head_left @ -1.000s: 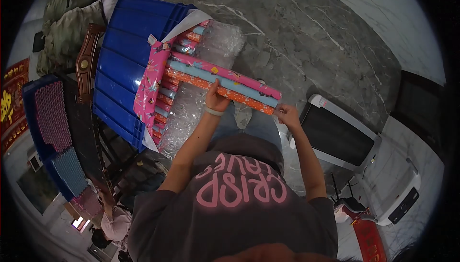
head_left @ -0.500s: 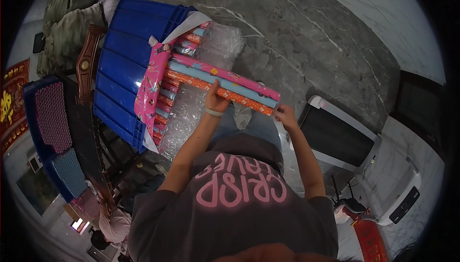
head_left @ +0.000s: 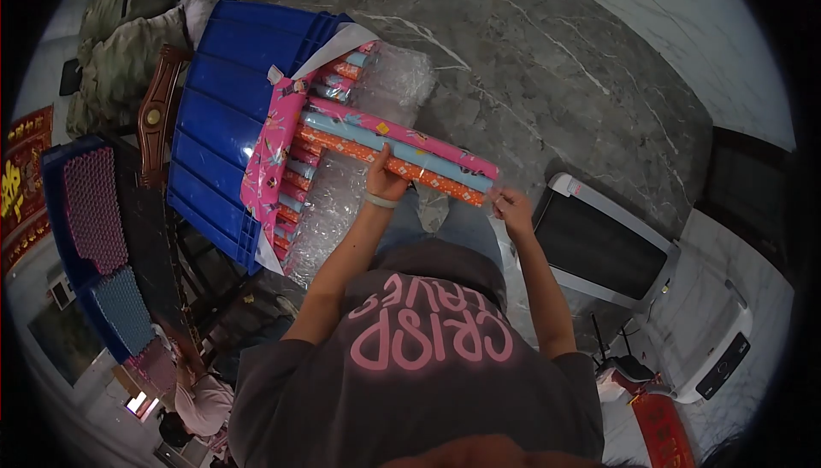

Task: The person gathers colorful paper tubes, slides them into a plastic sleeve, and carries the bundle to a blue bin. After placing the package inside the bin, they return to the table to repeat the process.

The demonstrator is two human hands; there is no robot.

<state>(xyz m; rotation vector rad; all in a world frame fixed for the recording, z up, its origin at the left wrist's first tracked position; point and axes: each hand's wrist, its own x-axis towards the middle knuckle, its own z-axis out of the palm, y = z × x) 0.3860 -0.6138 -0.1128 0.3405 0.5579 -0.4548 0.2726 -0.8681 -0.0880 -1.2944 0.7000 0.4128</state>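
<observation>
My left hand [head_left: 387, 184] is closed around a bundle of wrapping paper rolls [head_left: 428, 165], its thumb on top. Pink, light blue and orange patterned rolls lie side by side in clear film. At the bundle's right end, my right hand [head_left: 512, 207] has its fingers pinched together, on what seems to be the loose film end, though that is hard to make out. The bundle's far end rests among more film-wrapped rolls [head_left: 291, 181] beside a blue plastic bin [head_left: 224, 126]. A pink patterned sheet [head_left: 272, 151] lies across those rolls.
Clear film ends [head_left: 321, 220] stick out from the stacked rolls. A treadmill-like machine [head_left: 603, 241] stands on the floor to the right. At left, another blue bin [head_left: 81, 271] holds pink and blue rolls, with a person [head_left: 205, 404] beside it.
My right hand has shifted slightly right and its fingers have curled at the film end. My left hand and the bundle stay almost in place.
</observation>
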